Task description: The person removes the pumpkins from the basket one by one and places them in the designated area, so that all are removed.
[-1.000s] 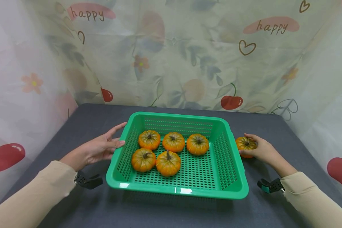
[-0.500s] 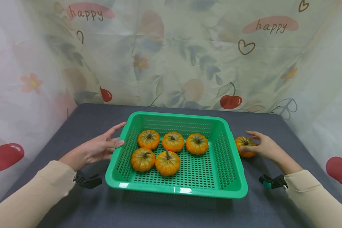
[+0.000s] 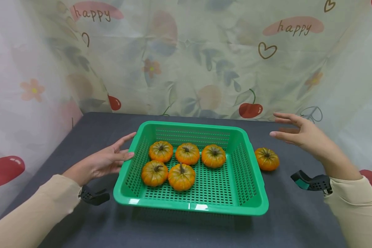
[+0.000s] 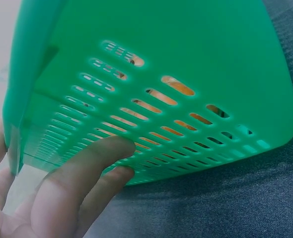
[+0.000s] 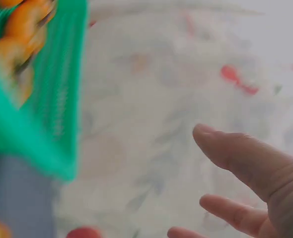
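Note:
My left hand point(image 3: 106, 160) holds the left rim of a green plastic basket point(image 3: 217, 208). Its thumb is at the rim, and fingers touch the slotted outer wall point(image 4: 201, 54) in the left wrist view. Several small orange pumpkins point(image 3: 213, 156) sit inside, towards the left and back. On the table just outside the right wall lies another small pumpkin point(image 3: 267, 159), stem up. Above and behind it, my right hand point(image 3: 310, 137) hovers with spread fingers, holding nothing. The right wrist view shows its thumb point(image 5: 241, 158) apart from everything.
A dark grey cloth-covered table point(image 3: 186, 230) lies under the basket. A printed curtain point(image 3: 186, 62) with cherries and flowers closes off the back and both sides. Black bands are worn on both wrists.
My right hand has let go of the pumpkin beside the basket and risen up and to the right. The pumpkin stays on the table. My left hand keeps its place at the rim.

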`<state>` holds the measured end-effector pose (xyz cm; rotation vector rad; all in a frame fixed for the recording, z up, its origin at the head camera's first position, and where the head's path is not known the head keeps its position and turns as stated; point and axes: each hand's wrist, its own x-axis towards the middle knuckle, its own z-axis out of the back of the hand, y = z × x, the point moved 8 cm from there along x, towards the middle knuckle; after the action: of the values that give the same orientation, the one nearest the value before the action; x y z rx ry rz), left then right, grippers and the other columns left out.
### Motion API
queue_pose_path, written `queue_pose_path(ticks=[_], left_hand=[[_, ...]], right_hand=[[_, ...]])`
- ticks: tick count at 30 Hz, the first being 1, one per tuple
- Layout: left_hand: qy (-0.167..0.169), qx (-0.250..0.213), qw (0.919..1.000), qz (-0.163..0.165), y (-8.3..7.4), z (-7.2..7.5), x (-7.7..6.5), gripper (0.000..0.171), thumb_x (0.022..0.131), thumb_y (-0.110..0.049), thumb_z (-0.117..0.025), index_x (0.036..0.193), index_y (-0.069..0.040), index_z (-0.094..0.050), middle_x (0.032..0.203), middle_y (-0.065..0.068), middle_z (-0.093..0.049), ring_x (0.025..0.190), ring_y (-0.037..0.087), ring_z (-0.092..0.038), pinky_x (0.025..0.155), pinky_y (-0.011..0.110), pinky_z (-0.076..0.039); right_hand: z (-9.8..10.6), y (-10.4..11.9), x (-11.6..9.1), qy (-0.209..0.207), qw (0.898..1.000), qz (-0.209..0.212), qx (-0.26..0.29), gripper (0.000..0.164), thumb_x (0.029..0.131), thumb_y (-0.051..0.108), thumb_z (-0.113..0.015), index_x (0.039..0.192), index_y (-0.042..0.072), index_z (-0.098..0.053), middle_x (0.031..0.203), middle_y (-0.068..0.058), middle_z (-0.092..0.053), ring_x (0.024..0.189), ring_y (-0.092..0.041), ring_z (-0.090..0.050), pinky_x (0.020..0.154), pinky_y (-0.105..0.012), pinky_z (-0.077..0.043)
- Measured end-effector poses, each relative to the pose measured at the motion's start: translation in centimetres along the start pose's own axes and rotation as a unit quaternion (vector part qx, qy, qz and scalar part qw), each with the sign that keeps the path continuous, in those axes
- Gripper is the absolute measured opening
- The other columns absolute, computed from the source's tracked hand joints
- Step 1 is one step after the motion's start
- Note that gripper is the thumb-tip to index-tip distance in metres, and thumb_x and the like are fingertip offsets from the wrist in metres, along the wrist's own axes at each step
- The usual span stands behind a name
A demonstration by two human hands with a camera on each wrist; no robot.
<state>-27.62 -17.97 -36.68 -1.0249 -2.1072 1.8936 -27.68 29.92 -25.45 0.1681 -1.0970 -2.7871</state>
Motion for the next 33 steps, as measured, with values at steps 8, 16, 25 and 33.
queue_pose_path(ticks=[8,16,25,33], left_hand=[[0.004,-0.002,1.0000,0.000,0.1,-0.1,0.1,0.088,0.099,-0.012,-0.056,0.153,-0.043,0.005,0.159,0.024,-0.014,0.101,0.022,-0.069,0.088,0.046,-0.056],[-0.001,-0.001,1.0000,0.002,0.0,0.1,0.0,0.088,0.099,-0.012,-0.056,0.153,-0.044,0.004,0.159,0.024,-0.014,0.101,0.023,-0.069,0.088,0.046,-0.056],[-0.001,0.000,1.0000,0.002,0.0,0.1,-0.1,0.088,0.098,-0.013,-0.057,0.153,-0.044,0.005,0.159,0.024,-0.013,0.100,0.022,-0.069,0.088,0.045,-0.057],[0.000,-0.003,1.0000,0.002,0.1,0.0,0.0,0.088,0.099,-0.012,-0.056,0.153,-0.044,0.005,0.158,0.024,-0.014,0.099,0.021,-0.069,0.086,0.044,-0.057]], right_hand=[[0.1,6.2,-1.3,-0.042,0.991,0.096,0.078,0.061,0.096,0.015,-0.062,0.149,0.028,-0.035,0.151,0.002,-0.038,0.119,0.008,-0.050,0.085,-0.008,-0.049],[-4.0,10.7,-1.6,-0.014,0.964,0.213,0.156,0.061,0.092,0.001,-0.063,0.147,0.016,-0.042,0.142,0.002,-0.048,0.127,-0.008,-0.051,0.090,-0.016,-0.053],[-10.0,11.7,0.7,0.054,0.968,0.200,0.142,0.065,0.088,0.014,-0.072,0.146,0.019,-0.042,0.151,-0.001,-0.041,0.136,-0.027,-0.044,0.108,-0.041,-0.044],[-15.2,12.1,2.2,0.132,0.971,0.187,0.074,0.066,0.086,0.026,-0.075,0.144,0.022,-0.045,0.150,-0.002,-0.042,0.134,-0.032,-0.046,0.108,-0.051,-0.042]])
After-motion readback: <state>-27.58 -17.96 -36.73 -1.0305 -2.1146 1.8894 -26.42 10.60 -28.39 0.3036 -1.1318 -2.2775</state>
